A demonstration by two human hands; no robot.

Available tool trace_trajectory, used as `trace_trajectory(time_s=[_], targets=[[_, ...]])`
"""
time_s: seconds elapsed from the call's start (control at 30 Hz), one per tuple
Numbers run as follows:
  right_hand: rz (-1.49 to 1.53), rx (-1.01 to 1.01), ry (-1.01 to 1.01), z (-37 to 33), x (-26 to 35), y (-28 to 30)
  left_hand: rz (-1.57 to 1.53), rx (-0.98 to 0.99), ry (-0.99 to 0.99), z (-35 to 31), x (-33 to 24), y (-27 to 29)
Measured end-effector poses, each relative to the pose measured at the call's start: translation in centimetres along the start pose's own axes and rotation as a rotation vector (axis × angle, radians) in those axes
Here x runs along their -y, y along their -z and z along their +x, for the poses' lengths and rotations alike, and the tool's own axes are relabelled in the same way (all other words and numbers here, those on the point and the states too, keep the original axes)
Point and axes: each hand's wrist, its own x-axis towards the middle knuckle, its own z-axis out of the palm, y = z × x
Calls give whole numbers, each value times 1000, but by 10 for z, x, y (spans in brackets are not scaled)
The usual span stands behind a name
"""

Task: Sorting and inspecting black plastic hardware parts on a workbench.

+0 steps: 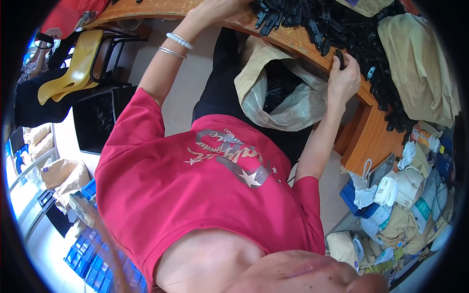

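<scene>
My right hand is closed on a small black plastic part at the edge of the wooden table. A heap of similar black plastic parts covers the tabletop beside it. My left hand reaches over the table at the upper edge of the picture, close to the left end of the heap. Its fingers are mostly cut off there. Below the table edge, between my arms, a woven sack stands with its mouth wide, and black parts lie inside it.
A tan sack rests behind the heap at the right. On the left are a yellow chair and a black bin. Blue crates stand at lower left. Bags and a white container crowd the right side.
</scene>
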Motion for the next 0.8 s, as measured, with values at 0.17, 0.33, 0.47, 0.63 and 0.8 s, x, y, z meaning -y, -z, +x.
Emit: trace_trajectory(time_s=[0.17,0.33,0.47,0.63,0.8], targets=[[561,-120,-203,-21,6,12,-359,-234,167,-4,-31,1],[1332,138,-230,-37,29,23,-1473,-30,642,-25,-97,-9],[1378,265,-220,-50,36,33,-1631,167,739,-15,-130,-16],[1208,67,-118,-59,40,30,-1501,248,636,-3,-141,-16],[1020,-35,44,-61,36,26,-1256,269,451,-5,-149,-13]])
